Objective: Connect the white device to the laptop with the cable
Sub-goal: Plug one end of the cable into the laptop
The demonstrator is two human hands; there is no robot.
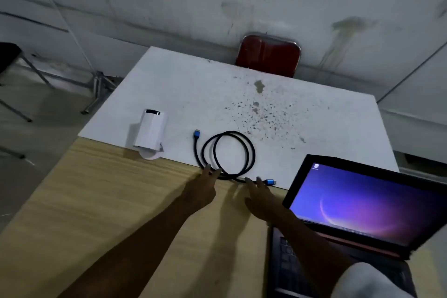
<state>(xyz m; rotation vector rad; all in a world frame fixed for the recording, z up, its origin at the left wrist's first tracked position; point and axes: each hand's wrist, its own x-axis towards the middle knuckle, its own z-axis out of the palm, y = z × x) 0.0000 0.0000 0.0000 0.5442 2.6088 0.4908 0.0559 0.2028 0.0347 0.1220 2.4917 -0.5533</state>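
Observation:
A black cable [251, 152] with blue plugs lies coiled on the table; one plug [197, 133] points away at the coil's left, the other [270, 182] lies at the near right. My left hand [203, 186] rests its fingertips on the coil's near-left edge. My right hand [260, 197] is spread, its fingertips touching the cable just left of the near plug. Neither hand grips it. The white device [150, 131] stands on a round base at the left. The open laptop [362, 203], screen lit, sits at the near right.
The table has a white stained sheet [314, 128] at the far side and a bare wood surface [84, 201] near me. A red chair [268, 55] stands behind the far edge. Metal frame legs [101, 87] stand on the floor at the left.

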